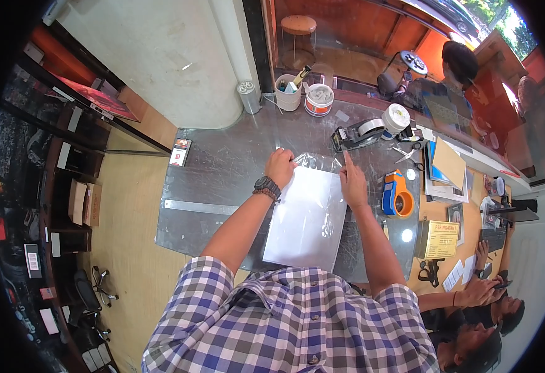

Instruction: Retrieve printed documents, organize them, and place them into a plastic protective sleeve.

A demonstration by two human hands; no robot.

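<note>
White paper in a clear plastic sleeve (pixel 306 214) lies on the dark, scratched tabletop (pixel 221 163) before me. The sleeve's transparent, crinkled end extends past the paper at the far side. My left hand (pixel 280 167) is at its far left corner, the fingers curled at the plastic; a watch and a bead bracelet are on that wrist. At the far right corner is my right hand (pixel 353 182), its index finger stretched forward and the other fingers bent at the sleeve's edge. Whether the right fingers grip the plastic is unclear. A metal ruler (pixel 200 207) lies left of the sleeve, partly behind my left forearm.
A black tape dispenser (pixel 359 135), scissors (pixel 405 154) and an orange-and-blue tape dispenser (pixel 397 193) are at right. Tubs (pixel 319 105) stand at the back. A small box (pixel 179 152) lies left. Other people sit by the right-hand desk.
</note>
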